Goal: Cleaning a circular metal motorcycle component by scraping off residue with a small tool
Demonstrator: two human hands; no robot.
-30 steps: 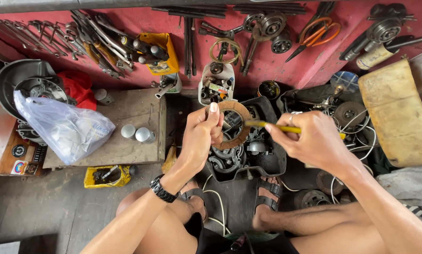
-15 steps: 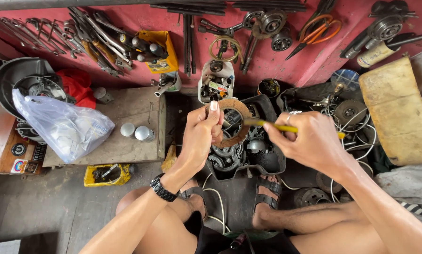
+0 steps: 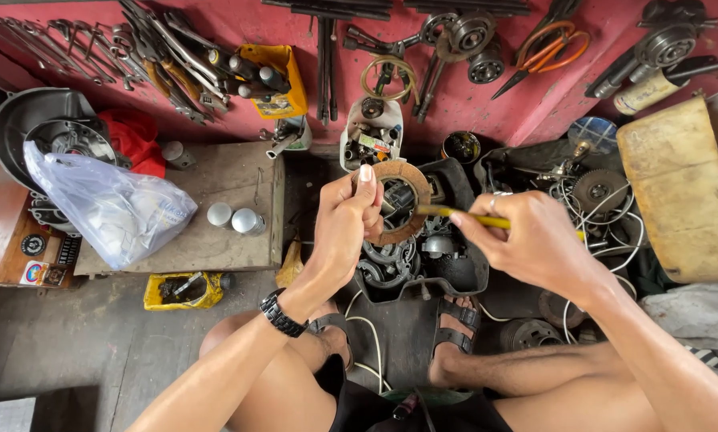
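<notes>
pinching a brown ring (image 3: 411,178) between curled fingers, the left hand (image 3: 344,232) holds it upright above the black tray of metal parts (image 3: 463,276); the right hand (image 3: 535,240) grips a yellow-handled tool (image 3: 463,214) tightly, its tip reaching the ring's inner edge, near a wooden board (image 3: 215,192) with two silver caps (image 3: 233,218)

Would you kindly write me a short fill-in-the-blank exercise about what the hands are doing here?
1. The left hand holds a brown ____-shaped disc.
2. The right hand holds a tool with a ____ handle.
3. A black ____ sits on the left wrist.
4. The wall behind is ____.

Missing words: ring; yellow; watch; red
</notes>
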